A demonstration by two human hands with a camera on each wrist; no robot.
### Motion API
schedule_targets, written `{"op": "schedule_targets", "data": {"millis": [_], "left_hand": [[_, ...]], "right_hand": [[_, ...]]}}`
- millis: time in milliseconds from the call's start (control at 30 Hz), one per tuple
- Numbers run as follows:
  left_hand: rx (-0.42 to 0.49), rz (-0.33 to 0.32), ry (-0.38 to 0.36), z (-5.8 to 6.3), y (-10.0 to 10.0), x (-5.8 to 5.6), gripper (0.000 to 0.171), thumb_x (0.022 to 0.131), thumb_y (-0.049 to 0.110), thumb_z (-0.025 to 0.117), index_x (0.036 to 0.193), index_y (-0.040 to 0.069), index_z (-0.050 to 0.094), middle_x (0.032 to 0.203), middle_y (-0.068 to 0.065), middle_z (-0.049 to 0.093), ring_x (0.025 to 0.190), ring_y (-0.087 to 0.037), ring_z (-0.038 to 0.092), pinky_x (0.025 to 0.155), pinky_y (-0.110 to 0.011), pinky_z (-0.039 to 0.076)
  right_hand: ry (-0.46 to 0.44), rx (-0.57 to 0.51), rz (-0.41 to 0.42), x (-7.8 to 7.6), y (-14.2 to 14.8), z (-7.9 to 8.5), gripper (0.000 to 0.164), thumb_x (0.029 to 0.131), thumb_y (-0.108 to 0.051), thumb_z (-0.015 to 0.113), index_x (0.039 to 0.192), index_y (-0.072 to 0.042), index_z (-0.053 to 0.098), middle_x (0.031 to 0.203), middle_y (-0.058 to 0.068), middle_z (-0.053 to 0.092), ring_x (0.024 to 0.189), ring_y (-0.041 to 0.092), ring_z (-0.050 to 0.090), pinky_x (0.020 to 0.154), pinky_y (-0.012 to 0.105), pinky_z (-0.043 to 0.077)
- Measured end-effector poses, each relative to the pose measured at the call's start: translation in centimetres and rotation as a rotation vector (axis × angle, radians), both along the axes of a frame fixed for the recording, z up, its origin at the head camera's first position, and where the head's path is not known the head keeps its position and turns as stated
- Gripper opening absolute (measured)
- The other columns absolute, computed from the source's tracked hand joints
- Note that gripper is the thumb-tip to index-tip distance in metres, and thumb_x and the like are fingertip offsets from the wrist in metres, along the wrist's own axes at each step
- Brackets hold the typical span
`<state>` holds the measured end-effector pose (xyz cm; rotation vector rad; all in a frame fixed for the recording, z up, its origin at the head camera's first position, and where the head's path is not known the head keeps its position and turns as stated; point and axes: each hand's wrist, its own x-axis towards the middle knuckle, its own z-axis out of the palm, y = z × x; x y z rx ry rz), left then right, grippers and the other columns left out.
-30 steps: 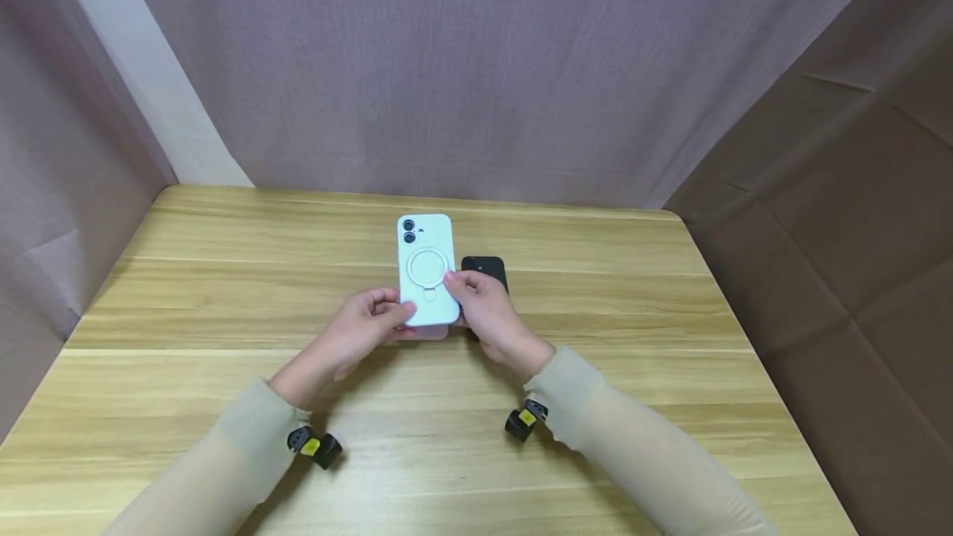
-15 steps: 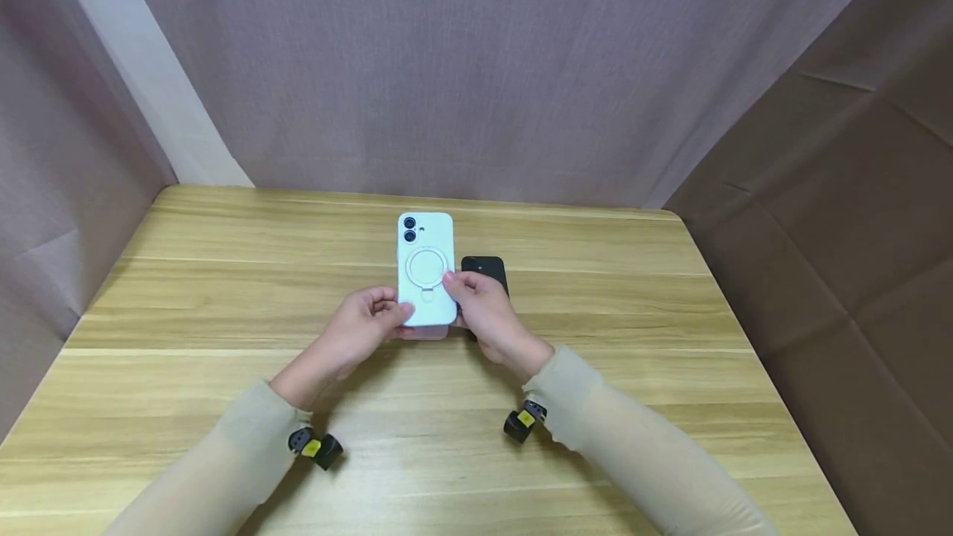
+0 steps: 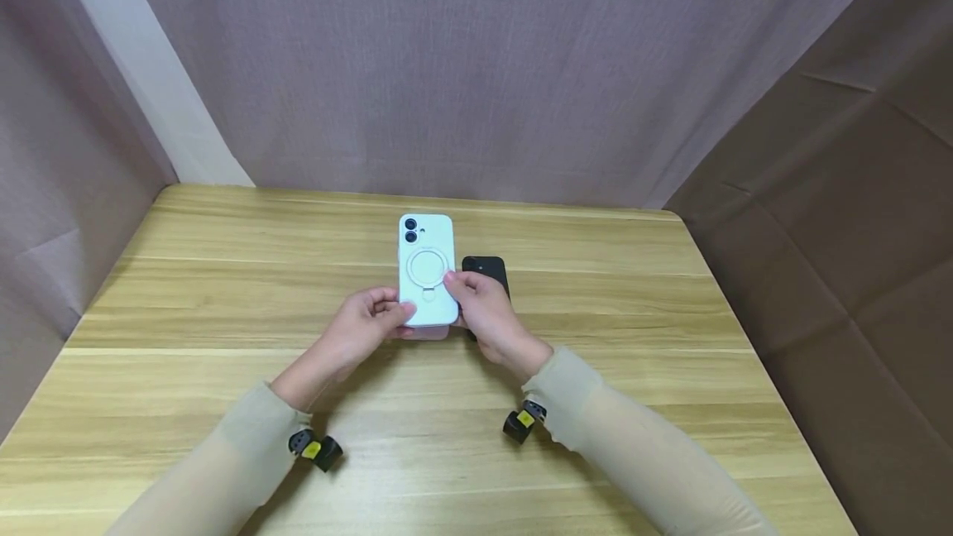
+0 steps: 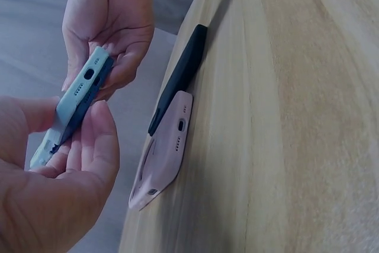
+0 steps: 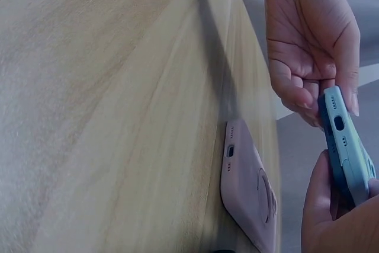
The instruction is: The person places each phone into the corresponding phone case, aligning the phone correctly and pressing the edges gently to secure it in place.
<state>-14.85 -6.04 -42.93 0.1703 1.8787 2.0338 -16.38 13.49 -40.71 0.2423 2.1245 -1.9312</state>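
Both hands hold a pale blue phone case (image 3: 428,268) above the table, its back with camera cutouts and a ring turned up. My left hand (image 3: 362,323) pinches the lower left corner, thumb on top and fingers beneath. At the lower right edge my right hand (image 3: 491,321) grips it, thumb beside the ring. A darker blue phone (image 4: 105,74) lies against the underside of the case, with a visible step between them in the wrist views. The phone's front is hidden.
Below the hands a pink phone case (image 5: 244,182) lies on the wooden table (image 3: 402,420). A black phone or case (image 3: 486,267) lies beside it on the right, partly covered by the right hand. Curtains (image 3: 462,64) hang behind the table.
The pale blue case shifts very slightly up, then back down. Both hands keep the same grip, and the pink and black things stay put.
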Motion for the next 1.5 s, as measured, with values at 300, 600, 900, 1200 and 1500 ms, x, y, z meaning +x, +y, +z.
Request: {"op": "schedule_targets", "data": {"millis": [300, 600, 900, 1200, 1500], "left_hand": [[-0.008, -0.051, -0.056, 0.26, 0.24, 0.16, 0.032, 0.096, 0.016, 0.062, 0.111, -0.011, 0.055, 0.107, -0.032, 0.062, 0.099, -0.041, 0.064, 0.085, -0.038, 0.054], [-0.043, 0.008, -0.014, 0.14, 0.22, 0.13, 0.025, 0.095, 0.014, 0.062, 0.106, -0.008, 0.056, 0.102, -0.030, 0.062, 0.094, -0.041, 0.064, 0.089, -0.049, 0.052], [-0.061, 0.030, 0.001, 0.00, 0.12, 0.17, 0.019, 0.093, 0.014, 0.065, 0.099, -0.004, 0.057, 0.096, -0.024, 0.064, 0.091, -0.039, 0.064, 0.087, -0.049, 0.052], [-0.044, -0.056, -0.001, 0.12, 0.15, -0.09, 0.024, 0.095, 0.012, 0.062, 0.109, -0.007, 0.056, 0.104, -0.027, 0.063, 0.090, -0.033, 0.065, 0.087, -0.044, 0.053], [-0.014, 0.037, 0.026, 0.72, -0.12, -0.25, 0.028, 0.096, 0.011, 0.060, 0.115, -0.008, 0.055, 0.100, -0.017, 0.063, 0.087, -0.022, 0.064, 0.089, -0.050, 0.051]], "right_hand": [[0.024, -0.059, -0.018, 0.05, -0.01, 0.28, 0.029, 0.100, -0.024, 0.054, 0.117, -0.002, 0.061, 0.107, 0.013, 0.065, 0.088, 0.021, 0.065, 0.076, 0.033, 0.057], [-0.043, -0.131, -0.021, -0.12, -0.34, 0.38, 0.035, 0.102, -0.027, 0.050, 0.122, 0.001, 0.057, 0.111, 0.015, 0.064, 0.095, 0.022, 0.066, 0.086, 0.039, 0.054], [-0.033, -0.114, 0.021, -0.12, -0.22, 0.39, 0.034, 0.102, -0.029, 0.050, 0.120, -0.001, 0.058, 0.110, 0.014, 0.064, 0.094, 0.021, 0.065, 0.087, 0.041, 0.053], [0.044, 0.027, 0.035, 0.09, 0.13, 0.53, 0.027, 0.100, -0.030, 0.053, 0.109, -0.006, 0.063, 0.100, 0.010, 0.067, 0.084, 0.019, 0.064, 0.074, 0.034, 0.056], [0.033, -0.023, 0.063, 0.29, -0.11, 0.61, 0.030, 0.099, -0.030, 0.055, 0.115, -0.005, 0.062, 0.104, 0.010, 0.068, 0.087, 0.019, 0.067, 0.084, 0.043, 0.055]]}}
